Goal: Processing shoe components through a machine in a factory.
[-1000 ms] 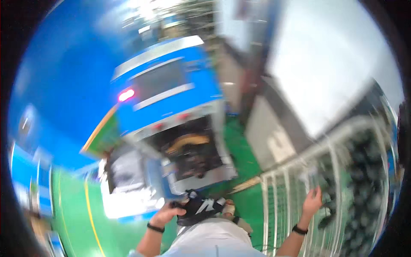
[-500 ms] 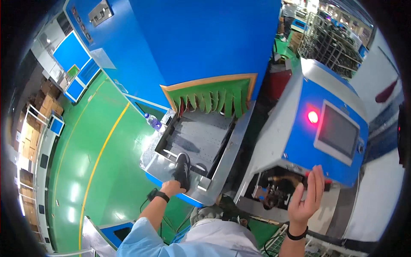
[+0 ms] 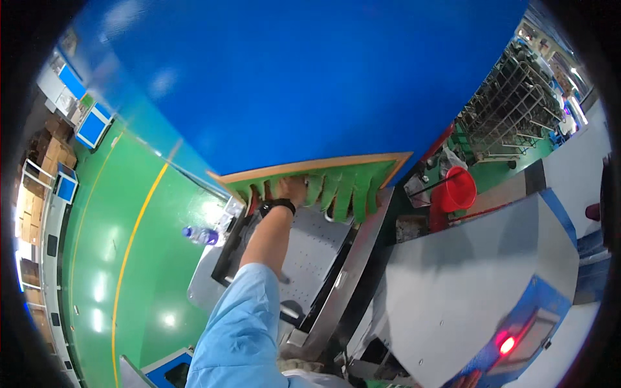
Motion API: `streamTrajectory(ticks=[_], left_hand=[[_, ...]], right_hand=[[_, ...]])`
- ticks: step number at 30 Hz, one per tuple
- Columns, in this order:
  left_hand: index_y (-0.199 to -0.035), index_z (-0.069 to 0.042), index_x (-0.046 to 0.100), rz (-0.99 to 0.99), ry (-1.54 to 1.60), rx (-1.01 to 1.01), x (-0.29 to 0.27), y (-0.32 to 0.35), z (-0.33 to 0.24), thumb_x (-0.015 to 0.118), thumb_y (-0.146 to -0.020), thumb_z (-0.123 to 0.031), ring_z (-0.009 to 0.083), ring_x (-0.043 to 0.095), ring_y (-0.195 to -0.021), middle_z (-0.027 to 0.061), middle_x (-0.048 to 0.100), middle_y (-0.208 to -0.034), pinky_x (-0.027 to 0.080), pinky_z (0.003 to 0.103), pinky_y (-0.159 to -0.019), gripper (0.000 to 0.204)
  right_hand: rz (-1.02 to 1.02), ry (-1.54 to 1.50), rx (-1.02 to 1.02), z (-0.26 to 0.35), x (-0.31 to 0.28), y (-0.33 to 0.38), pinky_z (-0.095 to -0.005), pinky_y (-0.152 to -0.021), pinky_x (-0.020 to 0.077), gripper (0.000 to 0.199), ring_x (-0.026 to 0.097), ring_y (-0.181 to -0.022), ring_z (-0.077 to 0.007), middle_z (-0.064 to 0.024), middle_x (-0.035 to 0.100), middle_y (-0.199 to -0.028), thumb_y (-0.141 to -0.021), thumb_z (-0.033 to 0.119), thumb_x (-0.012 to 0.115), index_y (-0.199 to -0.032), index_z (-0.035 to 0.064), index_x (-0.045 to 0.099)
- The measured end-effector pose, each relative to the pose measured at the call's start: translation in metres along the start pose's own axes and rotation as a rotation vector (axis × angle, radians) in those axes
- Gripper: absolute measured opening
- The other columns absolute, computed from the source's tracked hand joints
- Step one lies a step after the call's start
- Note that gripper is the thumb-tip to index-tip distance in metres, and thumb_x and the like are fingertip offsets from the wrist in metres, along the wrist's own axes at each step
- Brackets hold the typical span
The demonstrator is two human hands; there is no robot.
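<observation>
The left hand (image 3: 292, 189) reaches up to the green fringed curtain (image 3: 323, 187) at the mouth of the big blue machine (image 3: 310, 84), its grip hidden among the strips, so I cannot tell how it stands. Half a second ago it lay lower, on a dark thing on the grey conveyor (image 3: 310, 252). A clear bottle (image 3: 199, 235) sits left; a red bucket (image 3: 456, 191) stands right. The right hand, raised before, is out of view.

Green strip curtain (image 3: 336, 187) hangs in tapered flaps across machine opening, above perforated grey conveyor (image 3: 310, 249)
</observation>
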State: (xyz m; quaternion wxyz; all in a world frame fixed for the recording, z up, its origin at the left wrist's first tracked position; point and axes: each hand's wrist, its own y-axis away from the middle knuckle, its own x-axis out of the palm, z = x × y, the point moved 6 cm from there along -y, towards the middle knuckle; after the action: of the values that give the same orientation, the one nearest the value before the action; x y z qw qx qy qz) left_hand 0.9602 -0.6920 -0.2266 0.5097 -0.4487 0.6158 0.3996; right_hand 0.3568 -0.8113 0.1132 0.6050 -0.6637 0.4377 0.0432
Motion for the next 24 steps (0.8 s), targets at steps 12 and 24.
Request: streamTrajectory(ticks=[12,24], left_hand=[[-0.147,-0.005,0.044,0.495,0.245,0.112,0.123,-0.067,0.044,0.059,-0.088,-0.064,0.0357,0.040,-0.142,0.0145,0.043,-0.155,0.033,0.053,-0.115,0.085],[-0.121,0.003,0.058,0.568,1.656,-0.327,0.070,0.162,0.052,0.075,-0.082,-0.011,0.0244,0.066,-0.101,0.0129,0.067,-0.113,0.052,0.036,-0.089,0.045]], right_hand=[[0.092,-0.030,0.078,-0.006,0.008,-0.008,-0.0617,-0.095,0.0468,0.060,0.058,-0.116,-0.0490,-0.0261,0.057,-0.133,-0.103,0.051,0.047,-0.135,0.0016,0.057],[0.044,0.006,0.136,0.007,0.005,0.004,-0.0573,-0.108,0.0380,0.057,0.049,-0.130,-0.0482,-0.0310,0.051,-0.140,-0.105,0.033,0.030,-0.136,-0.0097,0.050]])
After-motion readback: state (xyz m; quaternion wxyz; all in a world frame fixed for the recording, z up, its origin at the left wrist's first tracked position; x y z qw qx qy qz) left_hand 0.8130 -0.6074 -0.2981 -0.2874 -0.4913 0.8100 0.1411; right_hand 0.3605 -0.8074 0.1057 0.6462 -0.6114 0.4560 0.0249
